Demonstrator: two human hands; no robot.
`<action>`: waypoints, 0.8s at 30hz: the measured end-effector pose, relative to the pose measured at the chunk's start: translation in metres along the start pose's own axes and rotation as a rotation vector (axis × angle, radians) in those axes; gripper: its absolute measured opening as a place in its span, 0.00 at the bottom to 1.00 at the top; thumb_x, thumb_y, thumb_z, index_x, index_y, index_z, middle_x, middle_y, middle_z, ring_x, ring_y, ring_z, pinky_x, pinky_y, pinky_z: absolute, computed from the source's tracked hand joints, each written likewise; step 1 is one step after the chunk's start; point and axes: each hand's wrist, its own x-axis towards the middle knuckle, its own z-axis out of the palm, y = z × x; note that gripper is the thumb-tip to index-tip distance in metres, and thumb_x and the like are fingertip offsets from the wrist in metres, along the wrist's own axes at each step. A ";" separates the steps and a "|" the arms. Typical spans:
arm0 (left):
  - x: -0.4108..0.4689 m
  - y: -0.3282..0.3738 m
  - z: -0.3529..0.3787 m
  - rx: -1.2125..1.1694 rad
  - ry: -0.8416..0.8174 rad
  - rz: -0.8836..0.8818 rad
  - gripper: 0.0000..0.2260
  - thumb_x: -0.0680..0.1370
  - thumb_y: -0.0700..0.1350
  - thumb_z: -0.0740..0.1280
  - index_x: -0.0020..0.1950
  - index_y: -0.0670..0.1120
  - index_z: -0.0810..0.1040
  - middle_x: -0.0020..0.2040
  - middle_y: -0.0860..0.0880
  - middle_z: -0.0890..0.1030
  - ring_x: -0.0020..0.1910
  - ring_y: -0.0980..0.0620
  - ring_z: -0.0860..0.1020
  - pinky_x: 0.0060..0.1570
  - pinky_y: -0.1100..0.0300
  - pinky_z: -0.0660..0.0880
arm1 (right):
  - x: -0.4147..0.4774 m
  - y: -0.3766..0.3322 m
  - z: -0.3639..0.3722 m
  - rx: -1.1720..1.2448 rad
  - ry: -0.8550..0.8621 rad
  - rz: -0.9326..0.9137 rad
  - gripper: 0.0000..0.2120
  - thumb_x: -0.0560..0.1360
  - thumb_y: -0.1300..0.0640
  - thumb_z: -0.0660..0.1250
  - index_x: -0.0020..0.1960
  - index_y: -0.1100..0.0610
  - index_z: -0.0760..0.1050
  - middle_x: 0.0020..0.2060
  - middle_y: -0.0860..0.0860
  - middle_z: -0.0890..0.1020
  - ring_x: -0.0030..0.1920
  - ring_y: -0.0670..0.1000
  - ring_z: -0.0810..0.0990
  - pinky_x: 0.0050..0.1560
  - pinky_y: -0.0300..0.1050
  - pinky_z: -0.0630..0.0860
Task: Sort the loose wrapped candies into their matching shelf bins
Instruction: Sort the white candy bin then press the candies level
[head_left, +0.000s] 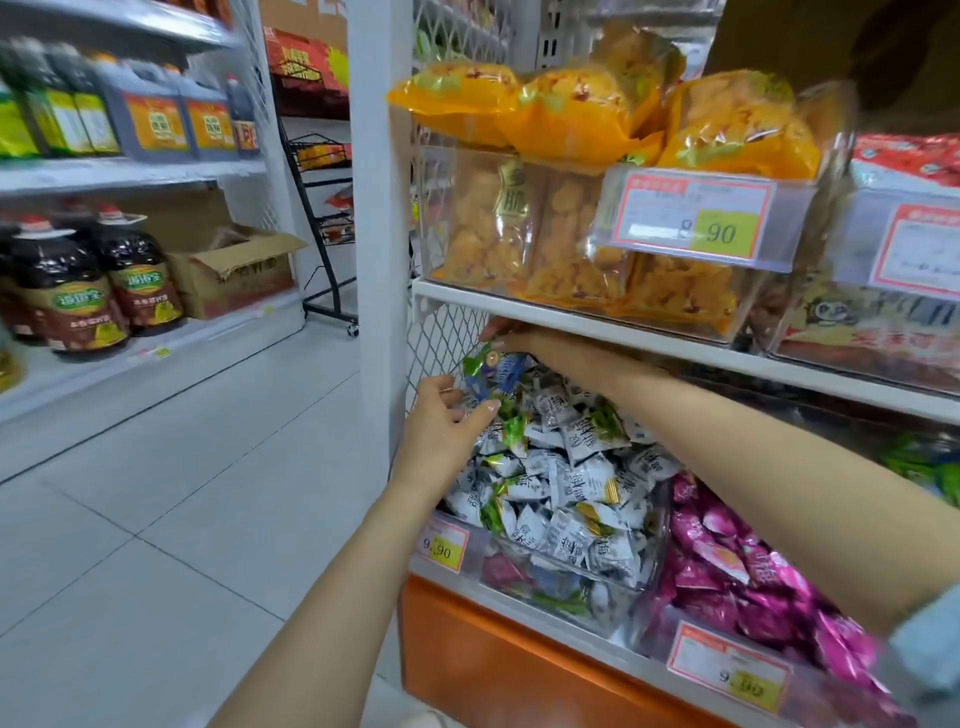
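Left hand (441, 423), right hand (519, 340) pinch colourful candies (493, 374) (over white-candy bin (566, 584)).

The aisle is brightly and evenly lit from above; no lamp is in view. A soft shadow is cast beneath the white metal shelf board (623, 332), and the right hand (519, 340) is dimmed by it. Glare is thrown off the clear plastic bin front (467, 218), the glossy orange snack bags (571, 114) and the silver-white foil candy wrappers (582, 483). The dark plastic oil bottles (78, 291) and the pink foil candies (753, 571) are softened by blur. The green and blue wrapped candies (491, 371) near the left hand (441, 426) are smeared. Shelf lines are bent and stretched toward the corners.
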 end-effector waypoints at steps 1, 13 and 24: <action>0.000 0.001 0.001 -0.028 -0.001 -0.024 0.27 0.75 0.50 0.69 0.69 0.44 0.63 0.57 0.51 0.71 0.55 0.53 0.74 0.57 0.55 0.73 | -0.001 -0.002 0.002 0.019 0.011 -0.020 0.08 0.76 0.65 0.65 0.45 0.53 0.78 0.42 0.42 0.80 0.42 0.36 0.78 0.51 0.33 0.74; -0.003 -0.003 -0.016 0.060 -0.011 -0.107 0.11 0.74 0.44 0.70 0.54 0.40 0.76 0.48 0.42 0.81 0.49 0.44 0.80 0.51 0.47 0.78 | 0.036 0.044 0.006 -0.272 0.049 0.069 0.08 0.75 0.60 0.67 0.53 0.51 0.77 0.53 0.51 0.80 0.59 0.54 0.77 0.65 0.49 0.70; -0.004 -0.005 -0.026 0.208 -0.042 -0.092 0.09 0.75 0.46 0.67 0.39 0.45 0.71 0.34 0.49 0.73 0.39 0.47 0.72 0.35 0.58 0.65 | 0.065 0.050 0.021 -0.586 -0.089 0.217 0.19 0.71 0.57 0.73 0.60 0.53 0.73 0.59 0.54 0.75 0.55 0.53 0.75 0.46 0.41 0.69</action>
